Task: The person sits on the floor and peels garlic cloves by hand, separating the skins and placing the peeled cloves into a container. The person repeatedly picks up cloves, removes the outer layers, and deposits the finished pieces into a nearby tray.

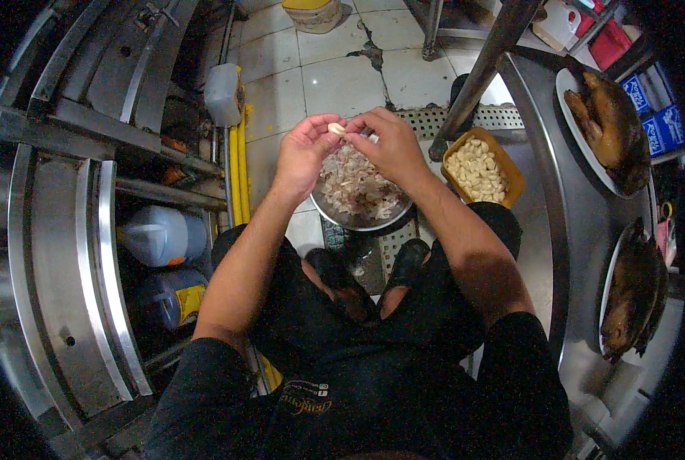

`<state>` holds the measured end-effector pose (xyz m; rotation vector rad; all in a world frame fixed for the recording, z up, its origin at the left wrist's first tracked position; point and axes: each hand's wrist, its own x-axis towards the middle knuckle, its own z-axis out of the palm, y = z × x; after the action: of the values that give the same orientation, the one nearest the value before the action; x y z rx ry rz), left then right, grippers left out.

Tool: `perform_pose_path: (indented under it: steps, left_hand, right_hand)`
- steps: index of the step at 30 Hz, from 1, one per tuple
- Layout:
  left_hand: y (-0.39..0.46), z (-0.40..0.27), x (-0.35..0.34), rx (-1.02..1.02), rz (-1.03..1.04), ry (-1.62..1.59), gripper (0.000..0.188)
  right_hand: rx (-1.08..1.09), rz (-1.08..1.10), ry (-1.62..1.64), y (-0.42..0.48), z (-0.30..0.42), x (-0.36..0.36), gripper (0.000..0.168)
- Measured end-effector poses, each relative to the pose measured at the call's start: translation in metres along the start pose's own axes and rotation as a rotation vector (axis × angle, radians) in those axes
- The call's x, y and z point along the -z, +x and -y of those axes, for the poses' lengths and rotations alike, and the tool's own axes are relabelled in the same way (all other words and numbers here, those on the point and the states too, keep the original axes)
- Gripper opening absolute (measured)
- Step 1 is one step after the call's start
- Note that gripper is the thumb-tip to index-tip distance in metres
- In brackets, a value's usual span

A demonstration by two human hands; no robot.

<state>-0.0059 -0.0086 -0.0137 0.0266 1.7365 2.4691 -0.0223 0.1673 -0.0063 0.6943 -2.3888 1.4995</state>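
A pale garlic clove (337,129) is pinched between the fingertips of my left hand (301,155). My right hand (389,146) meets it from the other side, thumb and forefinger closed at the clove's edge. Below both hands is a round metal bowl (358,225), holding a heap of papery garlic skins (354,181). My hands hide the far part of this bowl. To the right, beside my knee, a yellowish-brown plastic container (516,175) holds many peeled garlic cloves (479,168).
On the steel table (541,86) at right, plates hold a browned whole bird (610,126) and dark whole fish (633,299). A slanting metal leg (480,75) stands near the container. Plastic jugs (167,236), yellow pipes (239,172) and steel equipment (55,259) line the left. A bucket (314,14) stands ahead.
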Motion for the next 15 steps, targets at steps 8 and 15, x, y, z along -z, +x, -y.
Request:
perform_pose_path:
  steps: [8, 15]
  left_hand:
    - [-0.0015, -0.0006, -0.0031, -0.127, -0.01, 0.168, 0.027]
    - [-0.0012, -0.0005, -0.0015, -0.087, -0.029, 0.123, 0.027]
  right_hand:
    - [-0.008, -0.017, -0.044, -0.001, 0.0023, -0.0017, 0.019]
    - [0.015, -0.051, -0.049, -0.0011, 0.0011, -0.0062, 0.017]
